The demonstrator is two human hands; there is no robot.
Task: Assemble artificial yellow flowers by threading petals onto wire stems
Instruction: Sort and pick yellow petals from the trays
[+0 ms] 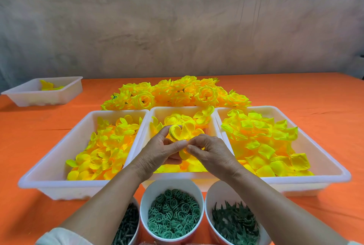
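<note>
3 trays (59, 189) of smooth, milky white plastic hold matt cloth petals (262, 146). The orange table cover (315, 91) looks like matt cloth. Green discs (173, 213) look plastic; the wall (177, 18) rough.

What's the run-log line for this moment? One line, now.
step: petal assembly | left hand: holds yellow petal piece | right hand: pinches same piece | over: middle tray

Bare: left hand (157, 150), right hand (212, 152), forearms (110, 201); off-white sleeve (59, 237) at left elbow.
</note>
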